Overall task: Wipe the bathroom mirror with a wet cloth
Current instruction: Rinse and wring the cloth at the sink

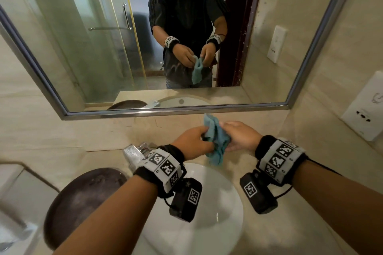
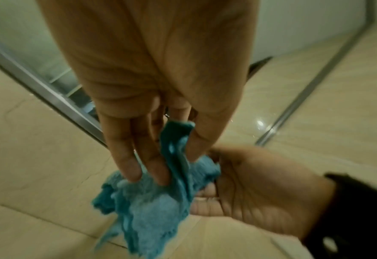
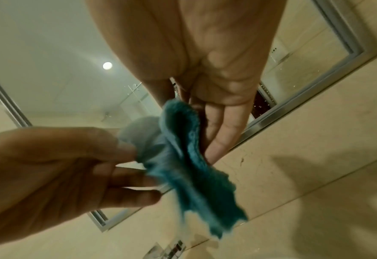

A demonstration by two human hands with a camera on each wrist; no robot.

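Note:
A crumpled teal cloth (image 1: pixel 215 141) hangs between both hands above the back of the sink, just below the mirror (image 1: pixel 83 37). My left hand (image 1: pixel 204 137) pinches its left side with thumb and fingers. In the left wrist view, the left hand (image 2: pixel 178 168) points its fingers (image 2: pixel 130 166) down into the cloth (image 2: pixel 152 210). My right hand (image 1: pixel 224 136) holds the cloth's right side, thumb on top and fingers underneath. In the right wrist view, the right hand (image 3: pixel 189 126) lies behind the cloth (image 3: pixel 194 175). The mirror reflects me holding the cloth.
A white basin (image 1: pixel 217 223) sits under my wrists, with a chrome tap (image 1: pixel 134 153) at its back left. A dark round disc (image 1: pixel 83 198) lies on the counter to the left. Wall sockets (image 1: pixel 364 114) are on the right wall. The mirror's metal frame (image 1: pixel 176 111) runs above the hands.

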